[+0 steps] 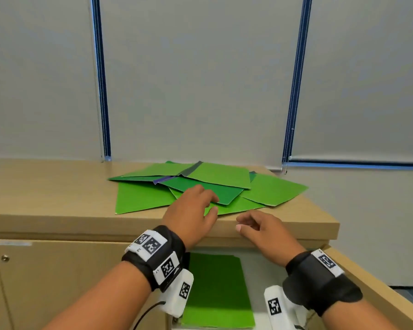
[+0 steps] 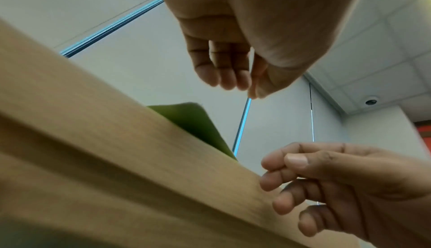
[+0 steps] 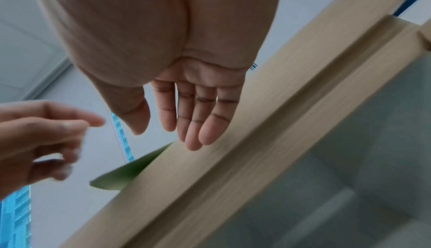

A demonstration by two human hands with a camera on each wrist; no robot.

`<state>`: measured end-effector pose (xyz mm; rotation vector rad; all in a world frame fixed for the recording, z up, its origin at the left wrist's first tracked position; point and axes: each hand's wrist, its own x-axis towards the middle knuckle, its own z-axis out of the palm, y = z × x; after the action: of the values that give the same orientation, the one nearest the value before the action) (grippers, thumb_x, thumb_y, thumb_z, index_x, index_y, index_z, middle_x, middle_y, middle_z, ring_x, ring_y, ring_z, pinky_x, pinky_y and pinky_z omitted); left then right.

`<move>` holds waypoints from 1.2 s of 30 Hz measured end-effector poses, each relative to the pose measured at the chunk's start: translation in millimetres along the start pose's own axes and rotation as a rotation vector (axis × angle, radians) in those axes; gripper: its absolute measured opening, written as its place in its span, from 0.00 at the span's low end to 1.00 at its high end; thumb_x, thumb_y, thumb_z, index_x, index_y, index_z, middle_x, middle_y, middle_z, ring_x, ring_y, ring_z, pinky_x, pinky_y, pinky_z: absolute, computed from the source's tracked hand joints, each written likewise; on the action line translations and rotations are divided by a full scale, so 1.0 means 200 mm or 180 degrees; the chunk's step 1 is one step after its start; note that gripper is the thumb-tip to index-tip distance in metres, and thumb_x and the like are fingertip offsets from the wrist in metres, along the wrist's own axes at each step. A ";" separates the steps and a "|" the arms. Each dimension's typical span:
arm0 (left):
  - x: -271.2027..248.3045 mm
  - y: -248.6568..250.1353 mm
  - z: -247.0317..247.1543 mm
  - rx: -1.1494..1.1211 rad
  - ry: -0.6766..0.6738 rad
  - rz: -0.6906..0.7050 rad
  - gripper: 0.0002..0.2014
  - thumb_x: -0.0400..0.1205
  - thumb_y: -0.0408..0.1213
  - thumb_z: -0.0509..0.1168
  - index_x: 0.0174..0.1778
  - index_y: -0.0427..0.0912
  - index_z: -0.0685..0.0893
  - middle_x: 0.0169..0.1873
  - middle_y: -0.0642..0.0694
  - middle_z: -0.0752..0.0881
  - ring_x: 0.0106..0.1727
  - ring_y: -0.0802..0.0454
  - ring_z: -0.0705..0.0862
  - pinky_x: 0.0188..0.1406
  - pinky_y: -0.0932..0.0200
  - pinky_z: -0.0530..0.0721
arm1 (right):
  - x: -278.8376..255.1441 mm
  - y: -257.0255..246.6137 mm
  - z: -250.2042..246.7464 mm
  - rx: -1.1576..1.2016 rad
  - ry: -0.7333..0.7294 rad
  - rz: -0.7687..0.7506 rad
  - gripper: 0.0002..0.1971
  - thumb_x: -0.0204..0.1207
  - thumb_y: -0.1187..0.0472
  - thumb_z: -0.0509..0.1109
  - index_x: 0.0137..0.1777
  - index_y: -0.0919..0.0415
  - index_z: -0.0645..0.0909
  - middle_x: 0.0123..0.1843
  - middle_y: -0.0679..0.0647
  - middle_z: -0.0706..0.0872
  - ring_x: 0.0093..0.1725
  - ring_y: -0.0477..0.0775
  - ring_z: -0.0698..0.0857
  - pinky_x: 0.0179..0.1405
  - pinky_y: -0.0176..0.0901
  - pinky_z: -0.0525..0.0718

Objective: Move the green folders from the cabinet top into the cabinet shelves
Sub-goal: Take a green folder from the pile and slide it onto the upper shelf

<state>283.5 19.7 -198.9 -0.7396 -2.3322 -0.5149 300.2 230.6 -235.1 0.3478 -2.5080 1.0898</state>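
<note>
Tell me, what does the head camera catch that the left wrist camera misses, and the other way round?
Only the head view shows the whole pile of green folders spread on the cabinet top, the folder on the shelf below, and both wristbands. Only the left wrist view shows the ceiling and the underside of the left hand. Both show the right hand empty at the cabinet's front edge, and the window blinds.

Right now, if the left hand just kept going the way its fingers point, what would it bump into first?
Most likely the dark green folder on top of the pile on the cabinet top. The left hand hovers with its fingers right at that folder's near edge; whether they already touch it is unclear.
</note>
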 end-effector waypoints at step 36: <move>0.31 -0.18 0.10 0.0775 -0.2042 -0.0464 0.35 0.75 0.71 0.58 0.71 0.51 0.76 0.67 0.46 0.82 0.66 0.44 0.80 0.63 0.50 0.79 | 0.89 -0.02 -0.13 -0.1527 -0.1142 0.2019 0.34 0.72 0.38 0.73 0.72 0.59 0.79 0.71 0.60 0.81 0.66 0.60 0.82 0.65 0.45 0.79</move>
<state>212.5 26.0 -178.1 -0.6883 -2.9884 -0.0377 149.4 234.6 -138.2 -0.4585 -3.1984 0.5978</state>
